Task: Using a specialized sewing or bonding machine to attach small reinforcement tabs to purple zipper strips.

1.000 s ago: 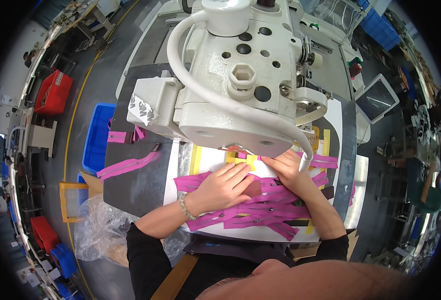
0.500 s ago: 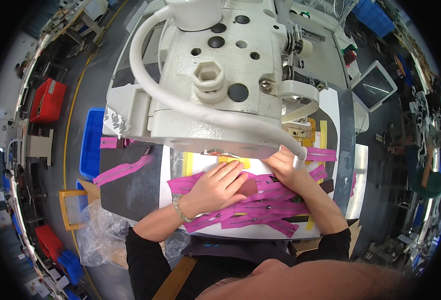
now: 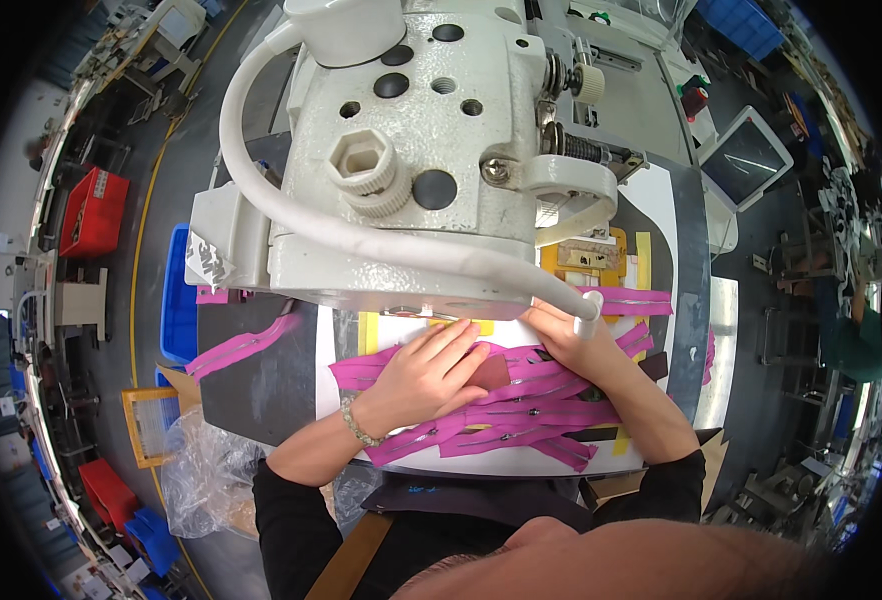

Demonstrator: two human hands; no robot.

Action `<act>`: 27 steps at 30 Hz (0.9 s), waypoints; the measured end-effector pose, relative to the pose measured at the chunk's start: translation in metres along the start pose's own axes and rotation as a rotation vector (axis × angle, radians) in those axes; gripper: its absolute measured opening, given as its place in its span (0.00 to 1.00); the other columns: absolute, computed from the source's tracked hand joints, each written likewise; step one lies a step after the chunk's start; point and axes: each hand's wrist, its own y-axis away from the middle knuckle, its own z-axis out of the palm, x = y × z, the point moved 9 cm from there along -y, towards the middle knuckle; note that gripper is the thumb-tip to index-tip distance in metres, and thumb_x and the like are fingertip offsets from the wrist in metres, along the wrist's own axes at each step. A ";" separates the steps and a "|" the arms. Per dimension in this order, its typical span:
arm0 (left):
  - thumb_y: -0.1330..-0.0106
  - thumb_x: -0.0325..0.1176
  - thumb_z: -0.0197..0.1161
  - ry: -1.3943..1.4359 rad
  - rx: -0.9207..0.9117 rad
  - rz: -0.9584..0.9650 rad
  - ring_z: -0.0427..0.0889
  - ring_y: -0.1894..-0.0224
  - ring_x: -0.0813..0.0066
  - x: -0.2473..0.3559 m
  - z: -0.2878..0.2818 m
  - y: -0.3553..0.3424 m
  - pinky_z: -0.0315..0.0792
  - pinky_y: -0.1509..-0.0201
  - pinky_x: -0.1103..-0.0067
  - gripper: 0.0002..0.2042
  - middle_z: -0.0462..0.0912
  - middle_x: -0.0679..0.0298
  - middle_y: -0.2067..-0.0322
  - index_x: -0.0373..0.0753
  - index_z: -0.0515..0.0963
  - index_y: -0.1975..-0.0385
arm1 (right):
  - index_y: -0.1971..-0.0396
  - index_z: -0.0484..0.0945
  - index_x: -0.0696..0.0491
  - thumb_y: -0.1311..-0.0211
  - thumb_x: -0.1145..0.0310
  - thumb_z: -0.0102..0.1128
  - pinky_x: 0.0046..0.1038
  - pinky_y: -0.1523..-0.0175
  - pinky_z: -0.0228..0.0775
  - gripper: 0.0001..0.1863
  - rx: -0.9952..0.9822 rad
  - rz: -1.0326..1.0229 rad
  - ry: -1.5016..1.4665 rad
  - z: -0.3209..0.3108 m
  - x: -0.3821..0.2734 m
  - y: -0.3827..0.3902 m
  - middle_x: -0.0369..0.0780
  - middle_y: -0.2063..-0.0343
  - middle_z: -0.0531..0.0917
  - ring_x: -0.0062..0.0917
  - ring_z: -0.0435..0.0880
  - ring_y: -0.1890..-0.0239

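Observation:
My left hand [image 3: 426,375], a beaded bracelet at its wrist, lies with fingers stretched forward, their tips at a yellow piece [image 3: 486,327] just below the white sewing machine head [image 3: 401,250]. My right hand [image 3: 571,338] rests right of it, fingers slightly bent and reaching under the head's front beside a white hose, tips partly hidden. Several magenta zipper strips [image 3: 526,410] with metal sliders lie across the white board [image 3: 511,465], around and under both wrists. A reddish-brown piece [image 3: 491,372] lies between my hands.
A loose zipper [image 3: 236,352] lies on the dark tabletop at left, near a blue bin [image 3: 176,310], a yellow frame [image 3: 144,425] and crumpled clear plastic [image 3: 206,470]. A screen [image 3: 741,155] stands at right. Red bins [image 3: 91,210] and other workbenches line the sides.
The view has shifted, so the machine head appears further left and larger. Both hands stay near the same spot, with the left fingertips a little closer to the head's lower edge.

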 end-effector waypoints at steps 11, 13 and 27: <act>0.47 0.47 0.67 -0.019 0.024 0.008 0.75 0.47 0.56 0.000 -0.002 0.000 0.69 0.42 0.66 0.27 0.74 0.49 0.48 0.34 0.76 0.51 | 0.46 0.74 0.52 0.49 0.77 0.60 0.31 0.40 0.66 0.26 -0.001 -0.035 0.088 -0.003 -0.006 -0.003 0.36 0.48 0.79 0.28 0.75 0.44; 0.47 0.47 0.67 -0.017 0.040 0.012 0.75 0.48 0.56 0.000 -0.003 0.000 0.69 0.42 0.65 0.27 0.75 0.49 0.49 0.34 0.76 0.52 | 0.46 0.74 0.52 0.48 0.77 0.60 0.32 0.39 0.66 0.25 -0.025 -0.051 0.133 -0.001 -0.007 -0.003 0.36 0.48 0.79 0.28 0.75 0.44; 0.39 0.50 0.60 -0.017 0.019 0.017 0.72 0.41 0.56 0.001 0.002 0.003 0.66 0.38 0.64 0.26 0.75 0.48 0.48 0.32 0.76 0.53 | 0.51 0.75 0.56 0.50 0.79 0.62 0.37 0.44 0.70 0.22 0.074 -0.164 0.181 -0.006 -0.016 -0.004 0.40 0.50 0.80 0.33 0.77 0.45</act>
